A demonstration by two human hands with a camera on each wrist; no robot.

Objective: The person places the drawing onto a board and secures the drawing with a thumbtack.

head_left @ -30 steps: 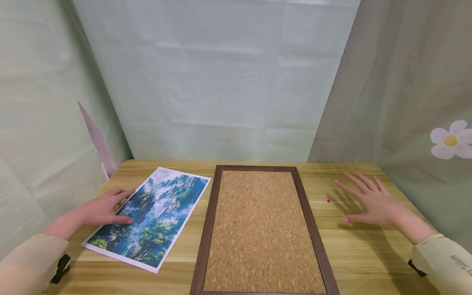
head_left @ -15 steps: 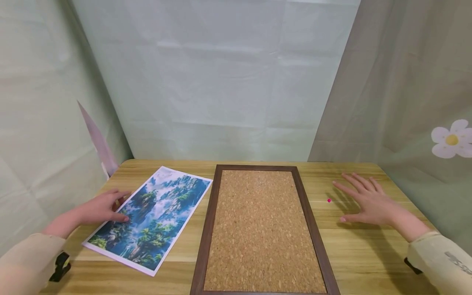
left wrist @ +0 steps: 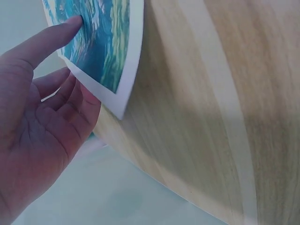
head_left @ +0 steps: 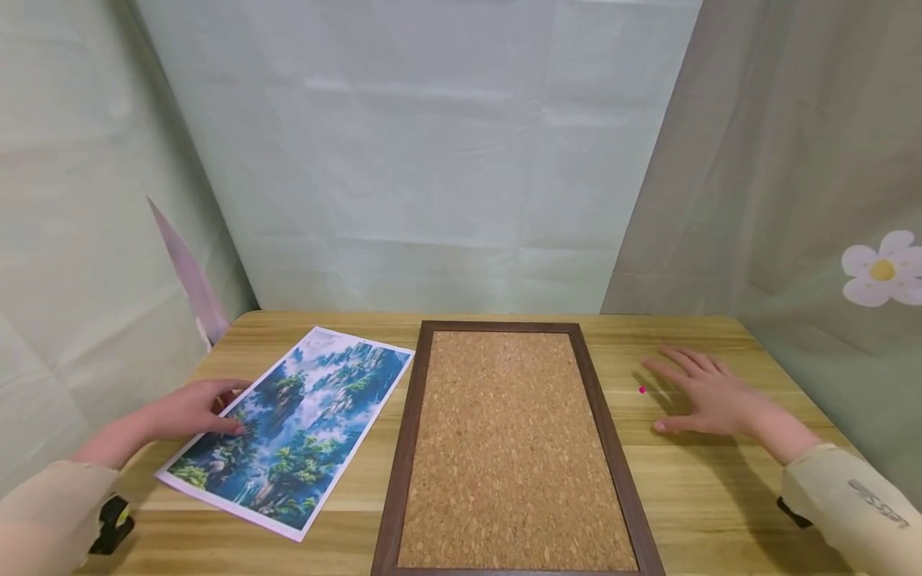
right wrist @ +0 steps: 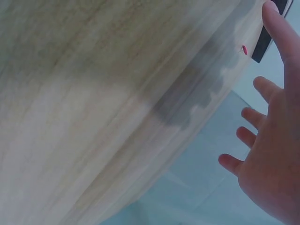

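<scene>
At the lower left of the head view, your left hand (head_left: 189,410) rests at the left edge of the print (head_left: 288,424), a mountain landscape lying flat and slanted on the table (head_left: 720,496). In the left wrist view your thumb lies on the print's (left wrist: 101,47) face while the other fingers (left wrist: 65,101) curl loosely under its white border, so the hand pinches the edge, likely to lift it off the wood. In the middle of the frame lies the corkboard (head_left: 515,448), a dark wooden frame around a bare cork panel; nothing is pinned to it or lies in it, and it lies just beside the print without overlapping it. Right of the board, a small red pin (head_left: 642,390) lies on the table. Your right hand (head_left: 702,394), at the right of the frame, hovers low with fingers spread wide and straight, holding nothing, fingertips near the pin but apart from it; the right wrist view shows the pin (right wrist: 243,49) beyond your fingers (right wrist: 281,33).
</scene>
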